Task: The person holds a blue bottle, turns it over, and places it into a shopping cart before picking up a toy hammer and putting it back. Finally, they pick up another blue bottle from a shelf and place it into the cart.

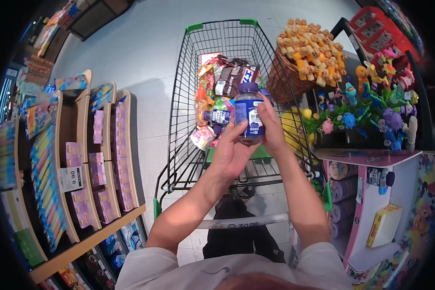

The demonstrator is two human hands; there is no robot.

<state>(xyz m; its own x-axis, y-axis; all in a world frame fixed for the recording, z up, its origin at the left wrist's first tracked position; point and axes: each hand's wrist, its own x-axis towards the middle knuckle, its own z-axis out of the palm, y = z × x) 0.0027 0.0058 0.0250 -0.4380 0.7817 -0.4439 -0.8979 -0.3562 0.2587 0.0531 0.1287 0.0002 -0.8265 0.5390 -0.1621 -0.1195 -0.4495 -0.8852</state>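
A clear plastic bottle (pixel 249 104) with a purple cap and a blue and white label is held upright above the shopping cart. My left hand (pixel 234 152) grips its lower left side, thumb on the label. My right hand (pixel 273 129) is wrapped around its right side, fingers across the label's edge. Below, in the wire shopping cart (pixel 179 104), lie a dark brown snack bag (pixel 229 77), a similar bottle (pixel 220 116), a round white and pink pack (pixel 203 138) and several colourful packets.
Shelves with pink boxes (pixel 82 208) and striped packets (pixel 46 179) stand to the left. At right are a wicker basket (pixel 281 79) of plush-like toys, a cluster of bright toys (pixel 367 113) and a pink display stand (pixel 355 217). The cart's handle (pixel 246 220) crosses before my body.
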